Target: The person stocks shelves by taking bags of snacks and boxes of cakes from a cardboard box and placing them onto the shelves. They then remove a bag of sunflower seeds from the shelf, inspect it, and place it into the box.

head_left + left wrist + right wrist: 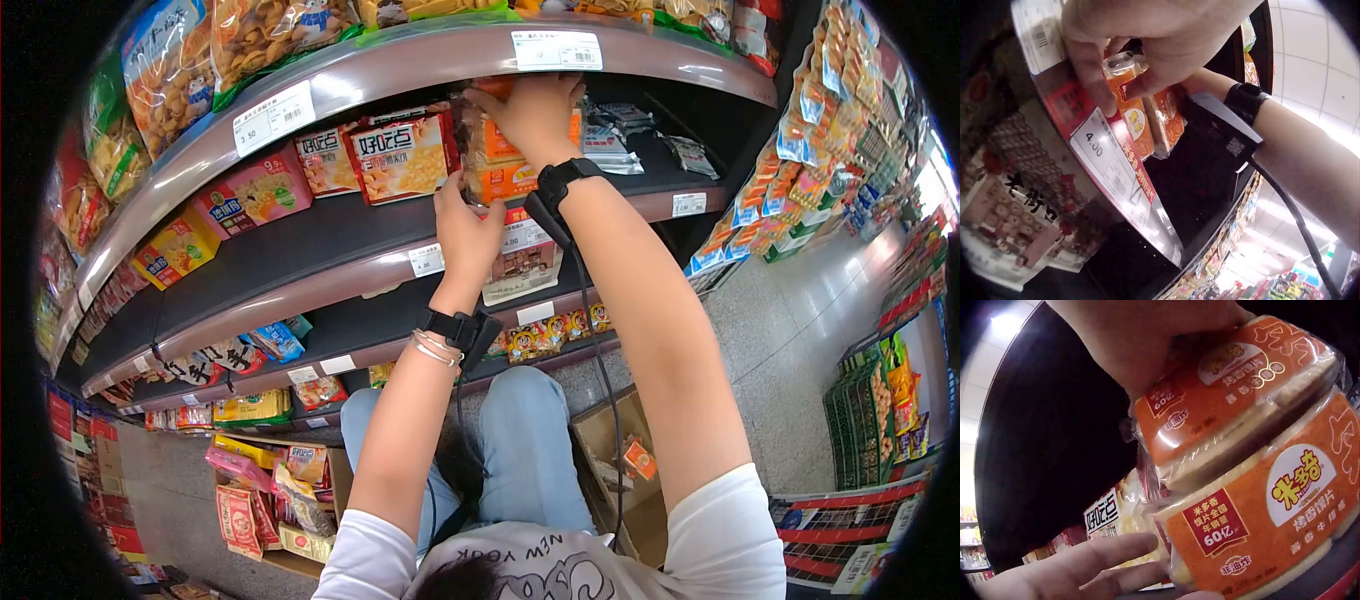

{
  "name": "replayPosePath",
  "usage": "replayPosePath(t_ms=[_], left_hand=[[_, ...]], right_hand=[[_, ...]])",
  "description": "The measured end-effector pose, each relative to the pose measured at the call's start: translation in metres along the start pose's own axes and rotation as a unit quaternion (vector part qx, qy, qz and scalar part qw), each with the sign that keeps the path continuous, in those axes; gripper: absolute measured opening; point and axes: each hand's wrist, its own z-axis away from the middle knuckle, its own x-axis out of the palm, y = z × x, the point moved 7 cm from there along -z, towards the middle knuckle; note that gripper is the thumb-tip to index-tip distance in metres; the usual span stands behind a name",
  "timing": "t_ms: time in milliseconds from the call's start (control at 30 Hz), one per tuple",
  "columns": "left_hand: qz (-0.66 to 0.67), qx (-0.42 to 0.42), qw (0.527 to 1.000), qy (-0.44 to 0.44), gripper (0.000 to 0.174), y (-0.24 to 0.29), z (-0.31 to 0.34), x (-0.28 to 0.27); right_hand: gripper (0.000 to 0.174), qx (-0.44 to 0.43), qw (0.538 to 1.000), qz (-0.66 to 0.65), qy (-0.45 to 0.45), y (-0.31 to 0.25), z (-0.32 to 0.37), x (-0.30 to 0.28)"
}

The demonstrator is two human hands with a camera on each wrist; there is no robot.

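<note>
Two orange-and-clear packets of toasted bun slices lie stacked on the middle shelf. My right hand [537,120] reaches in from above and grips the upper packet [1235,394], thumb on its left side and fingers toward the right; part of that grip is hidden. The lower packet [1254,519] lies right beneath it. At the shelf's front edge is my left hand [468,235], its fingers fairly straight and touching the left end of the lower packet. Its thumb lies near the 4.00 price tag [1099,147]. Red-and-white cracker packs [403,158] stand just left of the stack.
Silver packets [612,150] lie right of the stack. A shelf lip [420,75] with price tags overhangs the hands. Below, an open carton [340,470] of mixed snacks stands by the left knee, another carton [590,430] by the right. Cables hang from both wrists.
</note>
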Motion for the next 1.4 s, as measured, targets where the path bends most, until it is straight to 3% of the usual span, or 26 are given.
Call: replayPosePath(t_ms=[67, 133, 167, 200, 267, 367, 467, 600, 700, 767, 833, 900, 1000, 1200, 1300, 1333, 1400], left_hand=[[0.010, 0.000, 1.000, -0.003, 0.063, -0.001, -0.001, 0.002], [0.030, 0.003, 1.000, -0.007, 0.062, -0.008, -0.003, 0.004], [0.071, -0.035, 0.997, -0.011, 0.058, -0.017, -0.004, 0.006], [0.142, -0.070, 0.987, -0.007, 0.056, -0.021, -0.002, 0.006], [0.313, -0.154, 0.937, 0.005, 0.047, -0.006, 0.009, 0.002], [0.275, -0.106, 0.955, 0.022, 0.034, 0.004, 0.022, -0.001], [0.301, -0.126, 0.944, -0.043, 0.027, 0.015, 0.048, 0.025], [0.322, -0.169, 0.914, -0.180, 0.017, 0.036, 0.107, 0.083], [0.298, -0.139, 0.908, -0.260, 0.013, 0.041, 0.163, 0.130], [0.294, -0.195, 0.873, -0.337, 0.014, 0.049, 0.207, 0.156], [0.262, -0.187, 0.863, -0.389, 0.012, 0.043, 0.248, 0.183], [0.277, -0.176, 0.856, -0.400, 0.012, 0.042, 0.283, 0.201], [0.256, -0.264, 0.808, -0.461, 0.013, 0.035, 0.331, 0.220], [0.183, -0.332, 0.726, -0.573, 0.019, -0.007, 0.408, 0.243], [0.155, -0.361, 0.699, -0.598, 0.024, -0.032, 0.425, 0.240], [0.142, -0.375, 0.684, -0.609, 0.026, -0.043, 0.430, 0.237], [0.115, -0.404, 0.653, -0.631, 0.030, -0.058, 0.437, 0.231]], right_hand=[[0.091, 0.008, 1.000, -0.019, -0.020, 0.006, 0.002, -0.006], [0.081, 0.027, 0.999, -0.036, -0.015, 0.013, 0.008, -0.023], [0.077, 0.035, 0.998, -0.044, -0.013, 0.016, 0.014, -0.032], [0.058, 0.020, 0.997, -0.075, 0.025, 0.017, 0.021, -0.050], [0.049, 0.014, 0.991, -0.120, 0.055, 0.030, 0.038, -0.070], [0.034, 0.048, 0.989, -0.131, 0.057, 0.051, 0.074, -0.106], [0.027, 0.127, 0.980, -0.156, 0.012, 0.071, 0.111, -0.135], [0.011, 0.150, 0.978, -0.144, -0.007, 0.090, 0.158, -0.183], [0.010, 0.273, 0.936, -0.210, -0.071, 0.119, 0.204, -0.222], [0.009, 0.303, 0.935, -0.164, -0.087, 0.141, 0.237, -0.253], [0.009, 0.363, 0.916, -0.130, -0.115, 0.172, 0.284, -0.277], [0.011, 0.445, 0.879, -0.113, -0.125, 0.213, 0.349, -0.296], [0.019, 0.544, 0.813, -0.031, -0.205, 0.257, 0.452, -0.314], [0.042, 0.613, 0.697, 0.051, -0.369, 0.301, 0.655, -0.311], [0.055, 0.636, 0.589, 0.101, -0.488, 0.302, 0.716, -0.309], [0.069, 0.652, 0.541, 0.120, -0.518, 0.299, 0.721, -0.312], [0.075, 0.651, 0.534, 0.173, -0.511, 0.293, 0.725, -0.313]])
